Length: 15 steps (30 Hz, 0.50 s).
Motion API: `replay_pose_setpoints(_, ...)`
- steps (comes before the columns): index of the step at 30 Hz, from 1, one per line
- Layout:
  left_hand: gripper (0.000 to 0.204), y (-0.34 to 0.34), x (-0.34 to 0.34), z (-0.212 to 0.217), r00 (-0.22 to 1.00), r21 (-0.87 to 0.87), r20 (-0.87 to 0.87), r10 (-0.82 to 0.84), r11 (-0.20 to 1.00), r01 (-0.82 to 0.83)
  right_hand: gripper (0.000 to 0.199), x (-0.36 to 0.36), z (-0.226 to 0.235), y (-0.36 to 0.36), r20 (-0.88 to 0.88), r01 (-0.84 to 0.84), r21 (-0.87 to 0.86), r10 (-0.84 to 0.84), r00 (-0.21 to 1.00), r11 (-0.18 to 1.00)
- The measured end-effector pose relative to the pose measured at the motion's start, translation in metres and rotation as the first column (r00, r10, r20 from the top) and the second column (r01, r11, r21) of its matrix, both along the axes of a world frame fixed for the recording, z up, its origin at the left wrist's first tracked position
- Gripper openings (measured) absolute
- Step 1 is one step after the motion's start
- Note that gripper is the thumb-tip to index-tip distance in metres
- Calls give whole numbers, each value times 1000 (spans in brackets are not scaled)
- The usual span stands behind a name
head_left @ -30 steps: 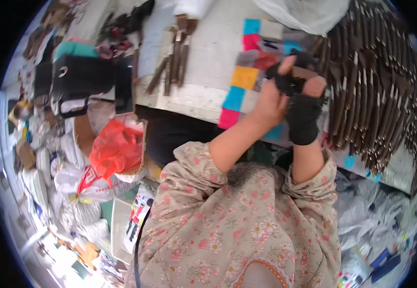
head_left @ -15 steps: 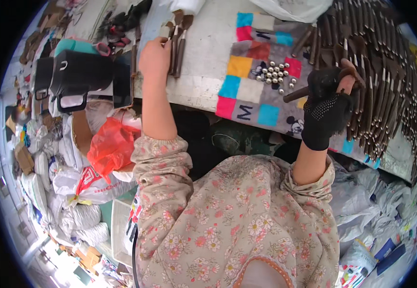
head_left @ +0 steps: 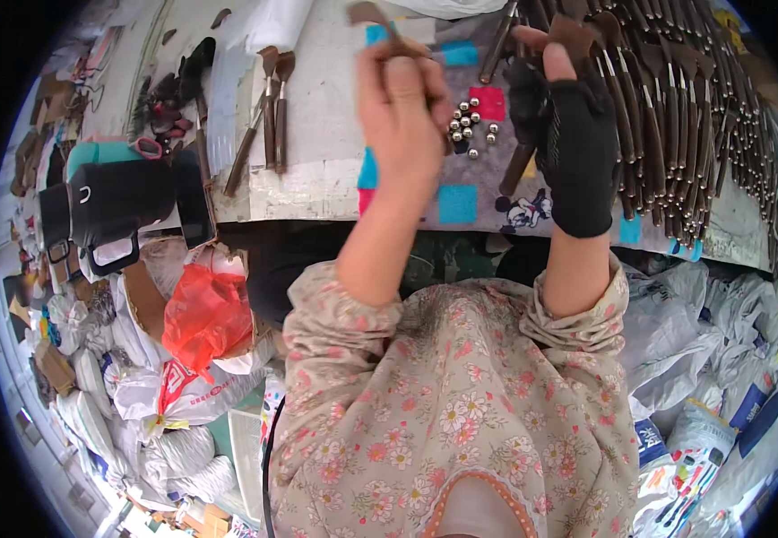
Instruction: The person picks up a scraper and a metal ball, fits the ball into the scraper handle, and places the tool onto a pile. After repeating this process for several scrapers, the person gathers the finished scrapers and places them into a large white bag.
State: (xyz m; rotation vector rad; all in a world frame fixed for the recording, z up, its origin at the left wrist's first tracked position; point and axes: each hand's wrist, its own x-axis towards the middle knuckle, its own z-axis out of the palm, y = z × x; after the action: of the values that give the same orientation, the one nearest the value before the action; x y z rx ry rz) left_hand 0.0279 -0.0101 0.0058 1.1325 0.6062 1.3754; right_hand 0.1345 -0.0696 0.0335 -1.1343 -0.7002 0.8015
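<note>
My bare left hand (head_left: 402,117) is closed round a makeup brush (head_left: 373,16) above the left part of a patterned cloth (head_left: 457,204). That brush's brown head sticks out past my fingers, slightly blurred. My right hand (head_left: 575,148), in a black fingerless glove with bare fingertips, grips another brush (head_left: 516,170). Its dark handle points down toward me and its brown head shows by my thumb. Between the hands, several shiny metal balls (head_left: 465,124) lie on the cloth. A dense heap of brown-handled brushes (head_left: 667,134) spreads beside my right hand.
Three brushes (head_left: 270,117) lie apart on the white table (head_left: 313,184) to the left. A black case-like container (head_left: 125,211) stands at the table's left end. Below it are a red plastic bag (head_left: 208,314) and white bags. More plastic bags (head_left: 667,345) are piled at lower right.
My left hand has moved right, from the separate brushes to over the cloth, with a brush in it. The right hand still holds its brush, now more upright. The whole view has shifted.
</note>
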Motion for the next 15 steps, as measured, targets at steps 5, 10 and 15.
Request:
replay_pose_setpoints(5, 22, -5, 20, -34, 992, -44, -39, -116, 992, 115, 22, 4, 5, 18, 121, -44, -131, 60, 991, 990)
replay_pose_setpoints(10, 24, -12, 23, -46, 977, 72, -212, 29, 997, -14, 26, 12, -32, 27, 417, -275, 67, 223, 881, 959)
replay_pose_setpoints(15, 14, -19, 25, -47, 973, 489, -168, 160, 870, -59, 41, 2, -25, 1, 455, -137, -119, 176, 873, 983)
